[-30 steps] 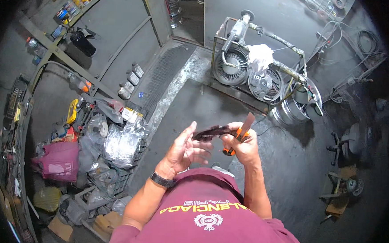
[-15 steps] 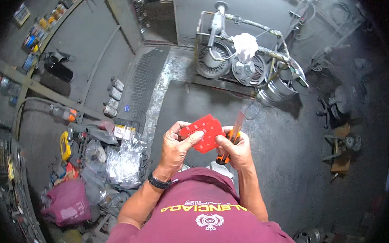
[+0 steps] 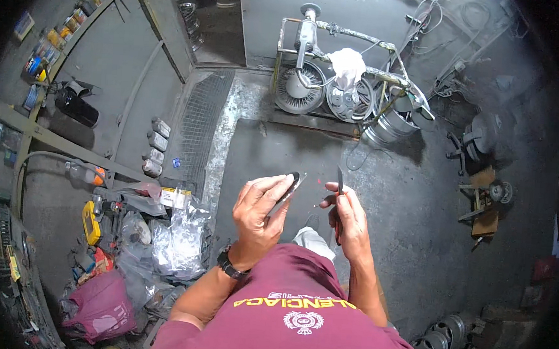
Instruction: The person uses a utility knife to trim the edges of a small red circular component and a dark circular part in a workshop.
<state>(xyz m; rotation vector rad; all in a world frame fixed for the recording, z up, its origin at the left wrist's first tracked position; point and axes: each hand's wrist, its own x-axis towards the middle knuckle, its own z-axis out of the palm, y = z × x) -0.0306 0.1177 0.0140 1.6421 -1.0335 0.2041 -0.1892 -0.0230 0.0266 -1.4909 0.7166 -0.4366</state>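
Observation:
My left hand pinches a thin flat dark piece, turned almost edge-on, between thumb and fingers. Its face is mostly hidden from me. To the right, my right hand holds a utility knife, its long narrow blade pointing up and away from me. Most of the knife's handle is covered by the fingers. Between the hands, small red specks show against the grey floor; I cannot tell whether they are falling or lying there. The two hands are apart.
Ahead stands a metal rack with wheel rims and a white cloth. Plastic bags and a maroon bag pile up at left, near several bottles. At right is a small stand; more rims lie lower right.
The red flat piece that both hands held face-up has gone from view; the left hand now holds a piece edge-on. My right hand has moved away to the right, the knife's blade now more upright.

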